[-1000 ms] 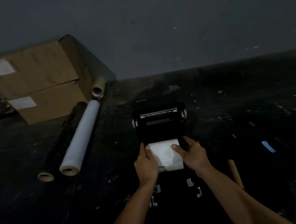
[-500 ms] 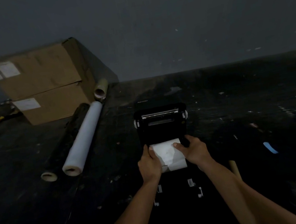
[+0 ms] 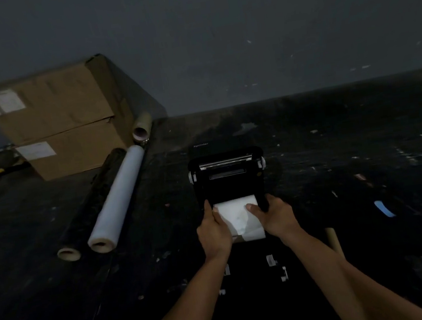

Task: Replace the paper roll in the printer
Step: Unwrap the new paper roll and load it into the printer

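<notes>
A black printer (image 3: 227, 176) stands open on the dark floor, its lid raised toward the wall. A white paper roll (image 3: 238, 216) sits at its near edge, with loose paper lying toward me. My left hand (image 3: 214, 230) grips the roll's left end, thumb on top. My right hand (image 3: 274, 214) holds the right end, thumb pressing on the paper. The roll's lower part is hidden by my hands.
Two stacked cardboard boxes (image 3: 59, 118) stand at the back left by the wall. A long white roll (image 3: 119, 202) and a black roll (image 3: 90, 210) lie beside them. A cardboard tube (image 3: 142, 128) leans by the boxes; another tube (image 3: 333, 240) lies at my right forearm. Blue tape scrap (image 3: 384, 208) right.
Both hands stay on the paper roll and have shifted slightly toward the printer. The view has moved a little.
</notes>
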### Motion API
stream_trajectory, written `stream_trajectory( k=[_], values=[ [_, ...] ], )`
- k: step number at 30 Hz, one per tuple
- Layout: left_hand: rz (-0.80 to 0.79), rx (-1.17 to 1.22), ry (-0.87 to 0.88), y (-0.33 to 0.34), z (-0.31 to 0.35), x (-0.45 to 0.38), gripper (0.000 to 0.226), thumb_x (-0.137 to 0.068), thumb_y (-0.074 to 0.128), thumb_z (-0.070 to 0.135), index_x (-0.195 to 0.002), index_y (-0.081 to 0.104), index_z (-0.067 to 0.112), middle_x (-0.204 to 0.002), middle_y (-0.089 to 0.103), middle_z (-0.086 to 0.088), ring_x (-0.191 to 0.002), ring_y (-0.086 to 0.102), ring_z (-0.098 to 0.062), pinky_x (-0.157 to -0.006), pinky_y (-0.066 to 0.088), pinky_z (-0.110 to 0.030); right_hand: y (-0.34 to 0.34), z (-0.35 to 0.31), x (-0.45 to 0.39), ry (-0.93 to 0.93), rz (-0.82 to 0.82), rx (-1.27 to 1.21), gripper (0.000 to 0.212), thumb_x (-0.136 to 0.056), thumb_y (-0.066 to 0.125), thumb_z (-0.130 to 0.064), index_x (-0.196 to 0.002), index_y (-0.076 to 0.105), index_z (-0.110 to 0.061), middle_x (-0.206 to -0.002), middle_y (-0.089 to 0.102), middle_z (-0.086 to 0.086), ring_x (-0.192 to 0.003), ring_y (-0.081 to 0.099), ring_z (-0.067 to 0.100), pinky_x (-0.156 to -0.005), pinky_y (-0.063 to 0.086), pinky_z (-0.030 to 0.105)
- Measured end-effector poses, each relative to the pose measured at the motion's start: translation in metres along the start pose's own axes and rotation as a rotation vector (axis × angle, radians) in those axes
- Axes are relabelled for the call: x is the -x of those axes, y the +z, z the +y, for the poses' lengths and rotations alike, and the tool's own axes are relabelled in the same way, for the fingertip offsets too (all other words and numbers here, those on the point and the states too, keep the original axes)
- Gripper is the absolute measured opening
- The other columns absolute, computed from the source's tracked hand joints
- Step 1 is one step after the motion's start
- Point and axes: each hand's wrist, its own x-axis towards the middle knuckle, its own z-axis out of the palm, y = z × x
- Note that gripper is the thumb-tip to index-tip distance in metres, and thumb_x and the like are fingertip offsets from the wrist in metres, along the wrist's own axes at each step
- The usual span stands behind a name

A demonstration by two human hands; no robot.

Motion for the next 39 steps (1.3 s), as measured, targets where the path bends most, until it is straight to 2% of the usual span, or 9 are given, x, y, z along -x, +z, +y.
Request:
stream_trajectory(
  k=[4, 9, 16, 20, 26, 32, 39],
  values=[
    [0.003, -0.022, 0.015, -0.003, 0.000, 0.000, 0.045, -0.101, 0.035, 0.023, -0.145, 0.033, 0.015, -0.132, 0.056, -0.021, -0.119, 0.054, -0.033, -0.102, 0.038, -0.029, 0.003, -0.001, -0.001, 0.043, -0.007, -0.022, 0.053, -0.083, 0.065, -0.039, -0.119, 0.053, -0.002, -0.119, 0.062, 0.019, -0.110, 0.058, 0.032, -0.087, 0.046, 0.029],
    [-0.011, -0.071, 0.041, -0.005, -0.001, 0.000, 0.047, -0.101, 0.036, 0.023, -0.146, 0.031, 0.011, -0.133, 0.055, -0.021, -0.120, 0.053, -0.034, -0.102, 0.035, -0.028, 0.005, -0.001, -0.002, 0.084, -0.013, 0.020, 0.056, -0.083, 0.064, -0.041, -0.120, 0.051, -0.002, -0.121, 0.060, 0.021, -0.112, 0.056, 0.035, -0.088, 0.046, 0.034],
    [-0.041, -0.133, 0.096, -0.009, -0.004, -0.002, 0.047, -0.100, 0.038, 0.025, -0.145, 0.032, 0.011, -0.125, 0.060, -0.024, -0.113, 0.058, -0.034, -0.099, 0.041, -0.030, 0.001, 0.001, 0.000, 0.081, -0.067, 0.026, 0.054, -0.083, 0.064, -0.039, -0.121, 0.054, -0.003, -0.119, 0.062, 0.019, -0.110, 0.057, 0.033, -0.090, 0.048, 0.035],
    [-0.055, -0.190, 0.141, -0.009, -0.005, -0.001, 0.048, -0.100, 0.037, 0.027, -0.146, 0.030, 0.013, -0.119, 0.063, -0.024, -0.107, 0.061, -0.034, -0.094, 0.045, -0.032, 0.005, 0.002, 0.008, -0.006, -0.018, 0.083, 0.051, -0.085, 0.062, -0.034, -0.126, 0.050, -0.005, -0.121, 0.062, 0.019, -0.111, 0.057, 0.033, -0.091, 0.046, 0.033],
    [-0.095, -0.263, 0.220, -0.014, -0.011, -0.001, 0.048, -0.101, 0.034, 0.029, -0.144, 0.034, 0.009, -0.116, 0.064, -0.027, -0.104, 0.062, -0.037, -0.091, 0.048, -0.037, 0.004, 0.002, 0.010, -0.011, -0.016, 0.083, 0.051, -0.085, 0.063, -0.035, -0.124, 0.051, -0.004, -0.119, 0.062, 0.020, -0.110, 0.058, 0.034, -0.088, 0.045, 0.032],
    [-0.138, -0.265, 0.274, -0.016, -0.017, -0.003, 0.047, -0.101, 0.033, 0.030, -0.145, 0.033, 0.012, -0.108, 0.067, -0.023, -0.092, 0.066, -0.033, -0.082, 0.052, -0.035, 0.008, 0.006, 0.014, -0.028, 0.008, 0.116, 0.051, -0.087, 0.058, -0.038, -0.124, 0.050, -0.004, -0.117, 0.063, 0.021, -0.107, 0.059, 0.034, -0.086, 0.046, 0.032],
    [-0.137, -0.283, 0.302, -0.017, -0.016, -0.005, 0.047, -0.100, 0.034, 0.030, -0.144, 0.034, 0.012, -0.112, 0.066, -0.024, -0.096, 0.064, -0.035, -0.087, 0.052, -0.040, 0.006, 0.005, 0.011, -0.050, -0.015, 0.105, 0.052, -0.087, 0.059, -0.036, -0.127, 0.050, -0.004, -0.123, 0.061, 0.019, -0.113, 0.056, 0.033, -0.092, 0.043, 0.032]
  ],
)
